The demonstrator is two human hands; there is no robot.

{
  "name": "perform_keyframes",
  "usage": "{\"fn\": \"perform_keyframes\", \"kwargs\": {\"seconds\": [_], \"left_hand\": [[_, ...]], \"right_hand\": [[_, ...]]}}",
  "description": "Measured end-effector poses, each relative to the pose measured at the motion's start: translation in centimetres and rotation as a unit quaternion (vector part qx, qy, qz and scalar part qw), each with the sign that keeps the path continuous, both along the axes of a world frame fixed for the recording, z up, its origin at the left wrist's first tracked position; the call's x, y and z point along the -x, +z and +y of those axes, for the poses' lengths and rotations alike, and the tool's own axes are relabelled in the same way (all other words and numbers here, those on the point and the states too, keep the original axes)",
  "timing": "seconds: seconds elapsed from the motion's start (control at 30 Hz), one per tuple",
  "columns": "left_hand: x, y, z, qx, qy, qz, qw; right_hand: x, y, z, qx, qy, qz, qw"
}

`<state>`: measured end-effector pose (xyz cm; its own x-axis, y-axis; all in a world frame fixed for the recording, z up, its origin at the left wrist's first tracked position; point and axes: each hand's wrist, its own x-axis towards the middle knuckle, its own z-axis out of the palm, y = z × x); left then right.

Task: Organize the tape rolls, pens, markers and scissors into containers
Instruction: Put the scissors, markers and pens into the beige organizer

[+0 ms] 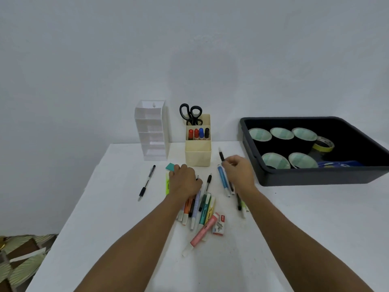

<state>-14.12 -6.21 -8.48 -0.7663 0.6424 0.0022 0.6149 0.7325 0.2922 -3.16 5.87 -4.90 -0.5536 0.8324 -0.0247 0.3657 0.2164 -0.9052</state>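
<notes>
Two hands: R (pixel 239 172) gripping black pen (pixel 221 155), tip up/away, near-vertical; L (pixel 185 179) clenched on pen pile (pixel 200 207).

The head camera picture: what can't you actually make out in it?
- Pens under the left hand: head view, the hand covers them.
- Lower part of the pen in the right hand: hidden by the fingers.
- Blue item in the black bin: cut off by the bin's wall.
- Print on the small box: too small.
</notes>
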Motion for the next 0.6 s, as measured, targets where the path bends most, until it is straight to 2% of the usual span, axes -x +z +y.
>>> {"fn": "perform_keyframes", "kwargs": {"seconds": [0.07, 0.13, 0.2, 0.3, 0.4, 0.47, 0.6], "left_hand": [[0.5, 0.9, 0.2, -0.071, 0.023, -0.086, 0.993], [1.0, 2.4, 0.1, -0.187, 0.043, -0.195, 0.962], [1.3, 4.1, -0.1, -0.286, 0.056, -0.296, 0.910], [1.6, 6.2, -0.2, -0.409, 0.060, -0.430, 0.802], [2.3, 7.5, 0.0, -0.482, 0.037, -0.456, 0.747], [2.9, 8.0, 0.0, -0.502, 0.016, -0.440, 0.745], [3.8, 9.3, 0.0, -0.505, -0.030, -0.318, 0.802]], "right_hand": [[0.0, 1.4, 0.8, 0.135, 0.016, 0.102, 0.986], [0.3, 2.6, 1.5, 0.187, 0.046, 0.156, 0.969], [0.4, 3.7, 1.7, 0.204, 0.075, 0.188, 0.958], [0.8, 4.8, 1.8, 0.217, 0.107, 0.212, 0.947], [1.7, 5.5, 2.0, 0.209, 0.124, 0.216, 0.946], [2.5, 5.7, 2.3, 0.174, 0.127, 0.202, 0.955], [4.3, 6.3, 2.9, 0.063, 0.132, 0.185, 0.972]]}}
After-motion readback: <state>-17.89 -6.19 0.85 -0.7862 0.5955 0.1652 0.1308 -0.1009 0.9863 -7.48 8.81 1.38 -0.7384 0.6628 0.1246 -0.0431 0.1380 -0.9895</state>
